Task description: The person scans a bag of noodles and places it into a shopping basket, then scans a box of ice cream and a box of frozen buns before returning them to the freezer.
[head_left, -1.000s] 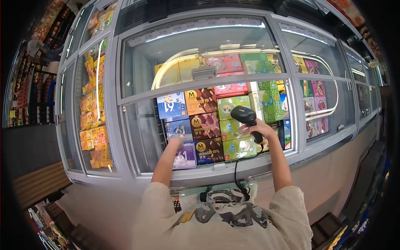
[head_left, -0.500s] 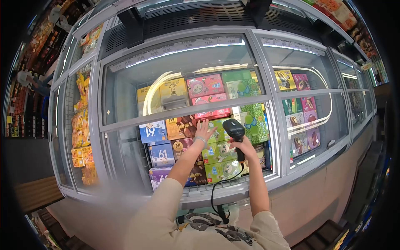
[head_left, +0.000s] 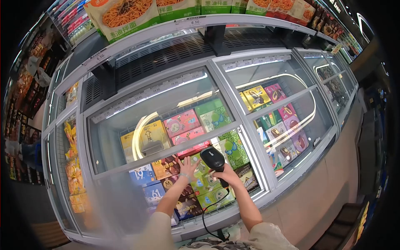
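My right hand (head_left: 227,174) is wrapped round the handle of a black corded scanner (head_left: 212,159), held over the open part of a glass-topped freezer (head_left: 233,130). My left hand (head_left: 188,170), fingers spread, lies at the green boxes (head_left: 201,179) beside the brown boxes (head_left: 166,167). Whether its fingertips touch them cannot be told. Blue and white boxes (head_left: 153,192) are to the left, and a patterned green box (head_left: 236,150) is right of the scanner. Pink boxes (head_left: 181,122) lie behind, under the glass.
A shelf (head_left: 166,28) with noodle packs (head_left: 127,14) runs above the freezer. Yellow packs (head_left: 74,177) fill the left compartment. Another glass compartment with purple boxes (head_left: 296,135) is to the right. The scanner's cable (head_left: 204,214) hangs toward my body.
The view has tilted up and turned, bringing the noodle shelf into sight. Both hands stay over the same boxes, the right still holding the scanner.
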{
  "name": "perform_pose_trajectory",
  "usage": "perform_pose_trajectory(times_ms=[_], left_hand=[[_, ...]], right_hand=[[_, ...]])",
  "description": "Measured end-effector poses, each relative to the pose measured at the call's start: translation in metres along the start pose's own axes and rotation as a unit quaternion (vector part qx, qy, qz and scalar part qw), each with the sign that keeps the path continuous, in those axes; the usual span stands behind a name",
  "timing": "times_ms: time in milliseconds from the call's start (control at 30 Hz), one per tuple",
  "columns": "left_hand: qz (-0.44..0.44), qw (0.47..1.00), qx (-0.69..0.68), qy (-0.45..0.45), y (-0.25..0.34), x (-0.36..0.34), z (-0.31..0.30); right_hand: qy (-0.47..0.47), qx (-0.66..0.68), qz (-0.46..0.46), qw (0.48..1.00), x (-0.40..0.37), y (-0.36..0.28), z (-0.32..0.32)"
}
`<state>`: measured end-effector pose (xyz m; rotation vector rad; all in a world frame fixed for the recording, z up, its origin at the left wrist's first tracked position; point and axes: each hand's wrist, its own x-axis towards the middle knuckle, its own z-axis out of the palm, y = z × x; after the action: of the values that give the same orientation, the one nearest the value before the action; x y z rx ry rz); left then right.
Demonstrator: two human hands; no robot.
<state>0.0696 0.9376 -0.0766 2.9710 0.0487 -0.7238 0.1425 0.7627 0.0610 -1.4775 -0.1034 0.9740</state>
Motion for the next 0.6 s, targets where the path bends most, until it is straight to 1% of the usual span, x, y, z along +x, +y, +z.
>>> perform_pose_trajectory(times_ms=[67,167,233,300,333,367,433,467,500,533,567,600], left_hand=[[-0.005,0.999,-0.030,0.040,0.009,-0.014,-0.018],[-0.045,0.993,-0.093,0.052,0.014,-0.046,-0.047],[-0.092,0.974,-0.198,0.054,0.011,-0.071,-0.055],[-0.140,0.950,-0.274,0.048,0.002,-0.096,-0.059],[-0.124,0.905,-0.406,0.040,-0.010,-0.103,-0.053],[-0.110,0.841,-0.529,0.022,-0.020,-0.112,-0.046],[-0.109,0.757,-0.642,0.049,-0.018,-0.141,-0.046],[-0.109,0.707,-0.696,0.064,-0.017,-0.153,-0.046],[-0.082,0.718,-0.684,0.095,-0.022,-0.159,-0.037],[-0.054,0.728,-0.672,0.125,-0.026,-0.163,-0.028],[-0.025,0.735,-0.660,0.155,-0.027,-0.165,-0.017],[-0.010,0.747,-0.633,0.202,-0.010,-0.186,-0.041]], right_hand=[[-0.002,0.021,-0.007,1.000,0.000,0.004,-0.001],[-0.005,0.013,0.007,1.000,-0.004,0.012,-0.005],[0.008,0.041,-0.038,0.998,-0.017,0.012,-0.004],[0.006,0.041,-0.046,0.998,-0.028,0.011,-0.005],[0.025,0.042,-0.081,0.996,-0.033,0.013,-0.003],[0.059,0.002,-0.063,0.996,-0.045,0.003,0.000],[0.164,-0.042,-0.100,0.980,-0.052,0.005,0.007],[0.211,-0.060,-0.124,0.968,-0.054,0.005,0.013],[0.258,-0.080,-0.146,0.952,-0.058,0.003,0.020],[0.284,-0.084,-0.128,0.947,-0.081,-0.018,0.032],[0.297,-0.097,-0.136,0.940,-0.086,-0.021,0.036],[0.297,-0.081,-0.151,0.939,-0.077,-0.010,0.038]])
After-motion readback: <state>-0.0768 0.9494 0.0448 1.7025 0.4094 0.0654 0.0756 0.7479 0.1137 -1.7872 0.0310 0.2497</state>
